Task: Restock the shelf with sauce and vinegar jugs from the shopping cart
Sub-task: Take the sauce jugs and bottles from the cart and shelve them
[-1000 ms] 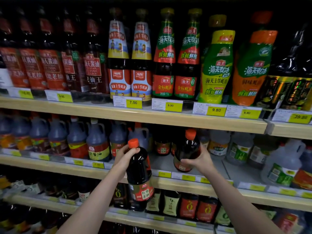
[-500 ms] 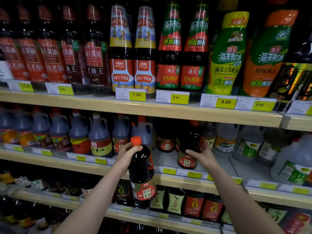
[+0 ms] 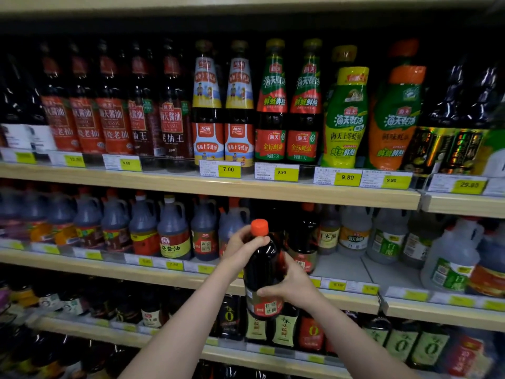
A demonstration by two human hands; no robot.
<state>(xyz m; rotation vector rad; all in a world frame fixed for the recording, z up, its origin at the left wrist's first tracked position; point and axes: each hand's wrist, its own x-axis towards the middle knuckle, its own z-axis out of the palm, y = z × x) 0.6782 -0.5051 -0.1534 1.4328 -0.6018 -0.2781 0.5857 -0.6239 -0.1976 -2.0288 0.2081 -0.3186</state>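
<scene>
Before the middle shelf (image 3: 207,280), we hold a dark sauce jug (image 3: 263,272).
Left hand (image 3: 241,248) fingers curl round its neck; right hand (image 3: 293,285) fingers wrap its body above the red label.

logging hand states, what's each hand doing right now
Left hand: grips the neck of the dark sauce bottle, just under its orange cap.
Right hand: holds the same bottle lower down, round its body.

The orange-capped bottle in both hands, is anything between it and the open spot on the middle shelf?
Nothing visible blocks it. The dark bottle is in front of the bare shelf patch; the jug placed earlier stands just behind, to its right.
</scene>
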